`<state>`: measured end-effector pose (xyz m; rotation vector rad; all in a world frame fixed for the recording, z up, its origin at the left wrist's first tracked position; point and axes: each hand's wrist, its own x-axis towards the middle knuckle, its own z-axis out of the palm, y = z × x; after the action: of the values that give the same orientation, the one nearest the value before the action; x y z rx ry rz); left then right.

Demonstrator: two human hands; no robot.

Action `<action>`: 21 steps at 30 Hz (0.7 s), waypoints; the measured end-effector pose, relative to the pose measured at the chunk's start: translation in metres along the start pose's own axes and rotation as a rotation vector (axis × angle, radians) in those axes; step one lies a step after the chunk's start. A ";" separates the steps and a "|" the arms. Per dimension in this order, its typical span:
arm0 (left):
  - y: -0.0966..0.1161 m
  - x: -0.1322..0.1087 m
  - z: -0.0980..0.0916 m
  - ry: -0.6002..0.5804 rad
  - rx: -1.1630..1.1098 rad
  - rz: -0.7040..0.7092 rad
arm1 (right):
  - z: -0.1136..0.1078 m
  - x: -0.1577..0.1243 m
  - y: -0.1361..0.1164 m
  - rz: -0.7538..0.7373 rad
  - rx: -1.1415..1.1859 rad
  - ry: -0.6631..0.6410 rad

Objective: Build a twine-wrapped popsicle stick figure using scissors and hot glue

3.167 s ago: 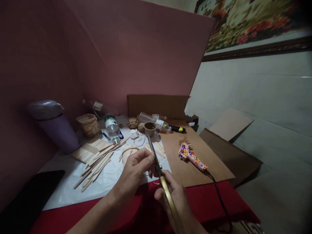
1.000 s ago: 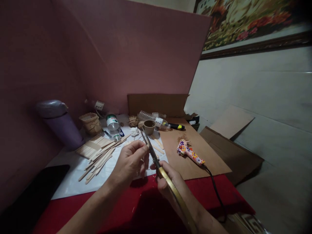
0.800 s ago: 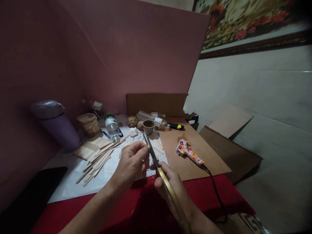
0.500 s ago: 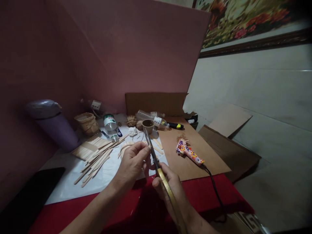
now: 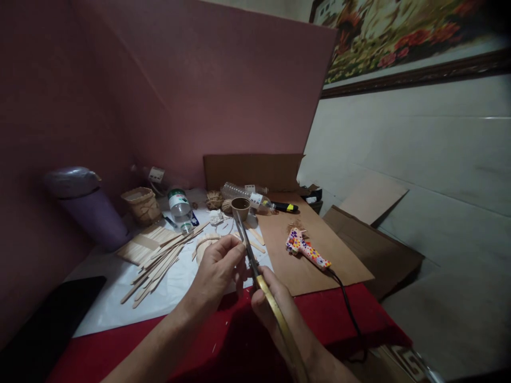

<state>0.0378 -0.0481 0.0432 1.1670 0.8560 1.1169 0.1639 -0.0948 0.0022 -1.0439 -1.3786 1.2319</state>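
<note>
Right at the table's near edge, over the red cloth (image 5: 183, 348) with pale scraps on it, both hands were up in the air at work. Right hand (image 5: 277, 298) had its fingers curled around the brass-coloured handles of some long scissors (image 5: 261, 284), blades a bit apart and pointing away. Left hand (image 5: 223, 260) was just beside the blades, thumb and forefinger pressed together, seemingly pinching a small piece, but the fingertips hid it so I can't tell what.

Looked like fine trimming to me. My two cents: cut deep near the pivot, not at the tips, take little snips, and keep that left thumb back from the edge. I'd also trim over the white sheet (image 5: 115, 316) so bits are easy to spot.

Past the hands sat a stick-covered pot (image 5: 204, 247), sticks (image 5: 159, 271) to its left, a flowery glue gun (image 5: 307, 250) off right, and farther back a brown cup (image 5: 241, 210).
</note>
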 end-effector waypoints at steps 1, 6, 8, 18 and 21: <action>0.000 0.000 0.000 -0.010 0.010 0.004 | 0.000 0.000 -0.001 0.008 -0.006 0.008; 0.002 -0.003 0.002 -0.009 0.017 0.004 | 0.001 -0.001 -0.006 0.004 0.037 0.012; 0.002 -0.003 0.004 0.001 0.026 0.015 | 0.002 0.000 -0.008 0.007 0.101 -0.005; 0.003 -0.003 0.005 0.015 0.000 0.020 | 0.009 0.004 0.000 0.053 0.293 0.068; 0.004 -0.003 0.004 0.011 -0.002 0.006 | 0.009 0.004 0.002 0.055 0.292 0.071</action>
<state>0.0398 -0.0520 0.0478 1.1635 0.8606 1.1294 0.1547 -0.0918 0.0005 -0.9155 -1.0832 1.3765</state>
